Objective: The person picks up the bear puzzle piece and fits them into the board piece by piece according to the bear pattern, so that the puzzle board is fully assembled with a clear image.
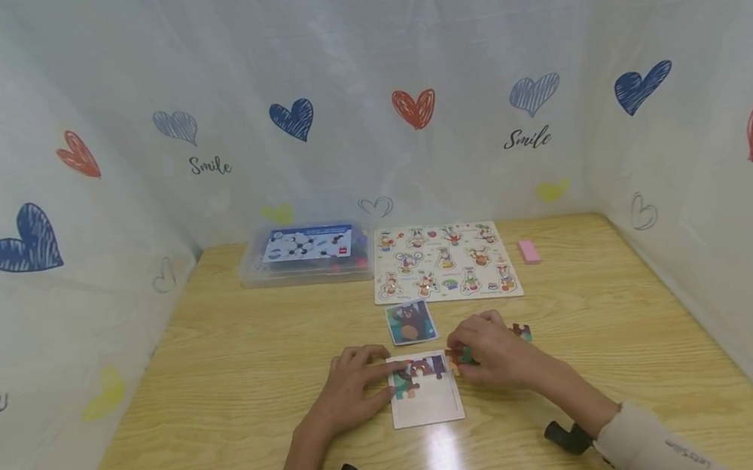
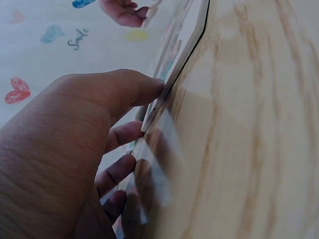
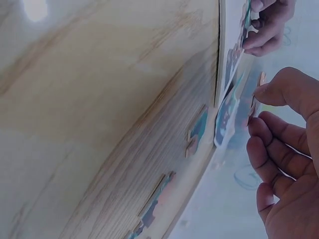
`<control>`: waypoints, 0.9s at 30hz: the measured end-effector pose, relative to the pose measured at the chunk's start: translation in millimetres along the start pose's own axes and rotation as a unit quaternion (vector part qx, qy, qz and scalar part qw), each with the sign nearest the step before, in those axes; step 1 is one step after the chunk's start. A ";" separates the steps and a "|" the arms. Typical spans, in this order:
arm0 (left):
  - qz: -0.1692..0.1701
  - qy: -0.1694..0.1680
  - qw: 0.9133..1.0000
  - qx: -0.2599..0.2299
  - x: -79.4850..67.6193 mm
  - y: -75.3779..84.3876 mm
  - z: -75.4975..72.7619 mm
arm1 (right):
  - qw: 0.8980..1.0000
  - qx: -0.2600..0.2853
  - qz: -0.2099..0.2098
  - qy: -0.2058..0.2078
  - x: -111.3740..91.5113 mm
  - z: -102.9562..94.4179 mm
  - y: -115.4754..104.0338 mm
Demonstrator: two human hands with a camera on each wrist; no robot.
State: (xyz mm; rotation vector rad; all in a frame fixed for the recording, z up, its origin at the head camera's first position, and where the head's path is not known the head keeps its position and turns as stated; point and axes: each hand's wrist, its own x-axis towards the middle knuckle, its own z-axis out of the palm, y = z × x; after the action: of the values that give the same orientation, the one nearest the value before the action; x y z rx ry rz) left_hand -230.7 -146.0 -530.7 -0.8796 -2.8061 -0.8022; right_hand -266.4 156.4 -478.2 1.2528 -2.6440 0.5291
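Observation:
A wooden jigsaw board [image 1: 427, 412] with a light frame lies on the table, its upper part filled with pieces of a brown bear picture [image 1: 419, 368]. My left hand [image 1: 356, 388] rests at the board's left side. Its index finger reaches over the top pieces, and its thumb touches the edge [image 2: 169, 87]. Between thumb and fingertips my right hand [image 1: 497, 352] pinches a jigsaw piece [image 3: 256, 99], held just right of the board. Loose jigsaw pieces [image 3: 198, 132] lie on the table near that hand; one piece [image 1: 522, 332] shows beyond it.
A bear picture card [image 1: 412, 322] lies just behind the board. Farther back are a clear plastic box [image 1: 308, 272], a board of animal figures [image 1: 446, 262] and a pink block [image 1: 529, 251]. Curtains printed with hearts enclose the table's back and sides.

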 end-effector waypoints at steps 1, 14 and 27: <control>0.000 0.000 1.000 0.001 0.1 -0.1 0.2 | 1.000 0.004 -0.003 0.001 0.2 0.6 -0.6; 0.001 0.004 1.000 0.004 0.3 -1.0 1.8 | 0.999 0.040 0.003 -0.025 5.8 8.0 -13.0; 0.003 0.008 1.000 0.000 -0.2 -0.6 1.4 | 0.999 0.025 -0.020 -0.026 8.6 16.0 -17.9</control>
State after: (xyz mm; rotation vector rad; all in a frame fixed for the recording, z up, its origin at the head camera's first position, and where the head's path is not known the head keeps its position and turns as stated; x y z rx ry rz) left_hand -230.8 -145.8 -532.2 -0.8781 -2.7883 -0.8049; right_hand -258.0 133.7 -486.0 1.3495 -2.6564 0.5674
